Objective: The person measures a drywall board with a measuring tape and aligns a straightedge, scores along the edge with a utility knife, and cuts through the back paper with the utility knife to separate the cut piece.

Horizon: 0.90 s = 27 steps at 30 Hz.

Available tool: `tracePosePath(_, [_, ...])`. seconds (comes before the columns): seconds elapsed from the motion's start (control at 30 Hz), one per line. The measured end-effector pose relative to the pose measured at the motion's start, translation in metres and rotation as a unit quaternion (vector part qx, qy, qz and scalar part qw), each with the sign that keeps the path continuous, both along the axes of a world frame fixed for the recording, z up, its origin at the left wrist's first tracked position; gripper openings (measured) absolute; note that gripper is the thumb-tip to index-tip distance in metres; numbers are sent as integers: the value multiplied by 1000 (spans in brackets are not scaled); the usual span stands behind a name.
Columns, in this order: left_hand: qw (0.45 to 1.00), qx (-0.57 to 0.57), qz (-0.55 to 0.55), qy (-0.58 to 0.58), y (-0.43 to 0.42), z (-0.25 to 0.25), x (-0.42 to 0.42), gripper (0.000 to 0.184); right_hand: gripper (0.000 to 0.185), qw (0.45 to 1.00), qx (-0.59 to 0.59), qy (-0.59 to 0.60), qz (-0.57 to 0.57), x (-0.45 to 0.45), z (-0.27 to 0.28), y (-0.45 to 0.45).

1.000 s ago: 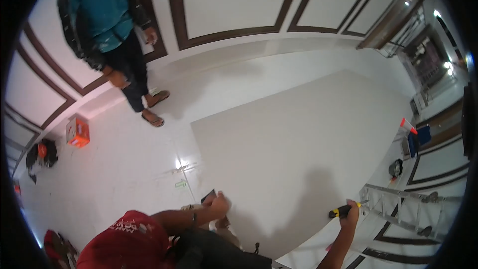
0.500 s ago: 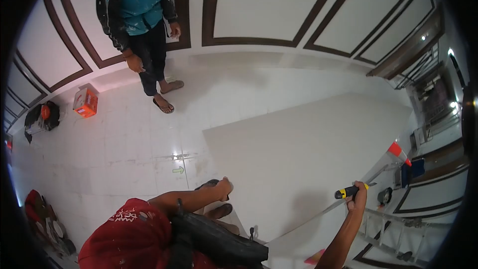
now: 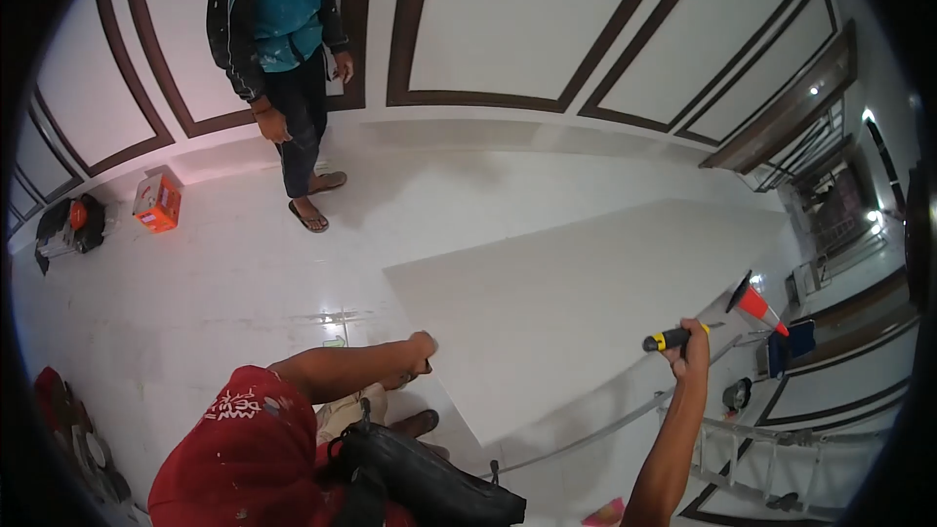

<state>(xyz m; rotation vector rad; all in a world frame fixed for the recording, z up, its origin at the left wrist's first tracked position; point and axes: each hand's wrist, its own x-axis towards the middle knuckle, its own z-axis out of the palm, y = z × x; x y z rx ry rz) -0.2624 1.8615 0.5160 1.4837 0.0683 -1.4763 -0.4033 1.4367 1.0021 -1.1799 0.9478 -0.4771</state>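
A large pale flat board (image 3: 586, 283) spreads out in front of me, above the white floor. My left hand (image 3: 421, 351) reaches from a red sleeve to the board's left edge; its fingers are curled closed there. My right hand (image 3: 691, 346) is raised over the board's right edge and closed around a hand tool (image 3: 667, 340) with a black-and-yellow handle. A thin metal tip points right from the fist; its exact kind is unclear. A black bag (image 3: 425, 478) hangs at my front.
Another person (image 3: 288, 39) in a teal and black top stands by the panelled wall. An orange box (image 3: 157, 205) sits at the wall's foot. A traffic cone (image 3: 759, 306), a ladder (image 3: 781, 459) and a long thin strip (image 3: 595, 427) lie rightward.
The view has tilted, so the wall and board sit slightly lower and leftward. Both hands appear higher and a little left. More of the cone shows. Both grips look unchanged.
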Motion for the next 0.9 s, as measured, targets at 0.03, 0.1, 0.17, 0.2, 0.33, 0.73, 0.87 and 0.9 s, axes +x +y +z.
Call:
tracePosePath(0.03, [927, -26, 264, 266, 1, 3, 6, 30, 18, 1000, 1, -4, 5, 6, 9, 3])
tracePosePath(0.1, [920, 28, 291, 260, 1, 17, 14, 9, 20, 1000, 8, -9, 22, 15, 19, 14])
tracePosePath(0.17, [915, 62, 312, 250, 1, 37, 25, 25, 20, 999, 10, -12, 29, 23, 29, 23])
tracePosePath(0.2, [914, 69, 317, 242, 0, 41, 29, 32, 20, 999, 12, -12, 34, 29, 30, 22])
tracePosePath(0.33, [917, 62, 325, 223, -9, 45, 57, 33, 20, 998, 27, -28, 39, 59, 38, 8])
tracePosePath(0.73, [988, 76, 118, 70, 28, 103, 125, 22, 14, 984, 66, -89, 140, 121, 65, 0])
tracePosePath(0.87, [986, 110, -98, -76, 42, 159, 141, 15, 14, 977, 33, -112, 180, 135, 59, -7])
tracePosePath(0.9, [971, 117, -159, -136, 44, 175, 145, 15, 15, 981, 19, -97, 167, 141, 67, 3])
